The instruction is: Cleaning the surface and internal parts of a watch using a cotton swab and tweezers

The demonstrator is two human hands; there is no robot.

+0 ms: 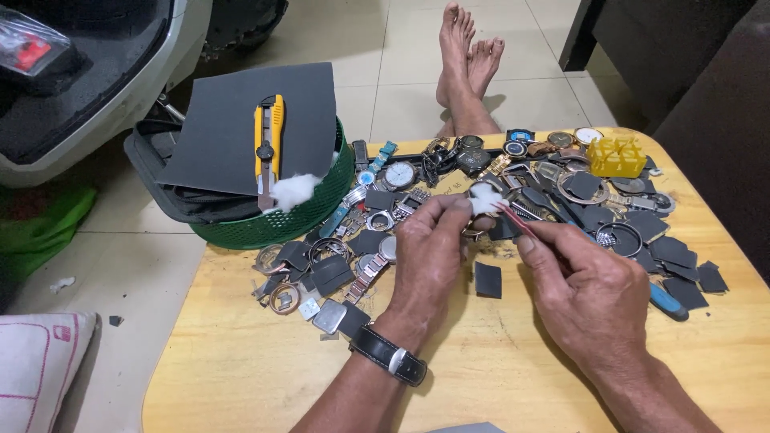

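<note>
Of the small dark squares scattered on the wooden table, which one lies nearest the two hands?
The lone dark square lying between the left hand and right hand; the other squares sit among the watch parts farther out.

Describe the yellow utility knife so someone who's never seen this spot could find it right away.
Left of the wooden table sits a green basket topped by a dark grey sheet. The utility knife lies lengthwise on that sheet, beside a cotton tuft; it is the only yellow tool there.

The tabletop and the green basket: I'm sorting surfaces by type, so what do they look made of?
The tabletop looks like light wood or wood veneer with a smooth finish, since grain lines run across it. The green basket looks like moulded plastic, with an even colour and a slotted wall.
</note>
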